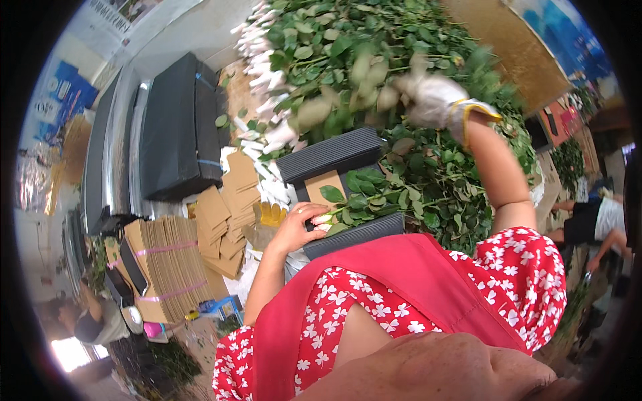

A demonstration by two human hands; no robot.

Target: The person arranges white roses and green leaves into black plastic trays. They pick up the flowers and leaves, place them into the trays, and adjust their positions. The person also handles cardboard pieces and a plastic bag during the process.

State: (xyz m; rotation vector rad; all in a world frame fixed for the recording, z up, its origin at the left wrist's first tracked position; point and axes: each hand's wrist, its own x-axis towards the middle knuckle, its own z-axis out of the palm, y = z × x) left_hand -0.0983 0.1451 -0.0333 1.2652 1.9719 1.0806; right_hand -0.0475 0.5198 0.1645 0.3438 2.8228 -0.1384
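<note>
My left hand [304, 224], bare with a ring, has its fingers closed on a pale rose head [322, 223] at the left end of some leafy stems [374, 207]. These lie in an open black corrugated wrapper [366, 230] with a tan cardboard piece [319, 184] inside. My right hand [438, 100], in a pale glove with yellow cuff, is raised over the big pile of roses [321, 33], among motion-blurred leaves; what its fingers hold cannot be made out. The pile's white-wrapped heads [261, 40] face left.
Left are black stacks of sheets [177, 127], loose cardboard pieces [227, 234], a strapped cardboard bundle [167, 267] and a yellow glove [271, 214] beside white wrappers [251, 164]. A board [508, 47] stands at the upper right. Two other people [595, 220] show at the far edges.
</note>
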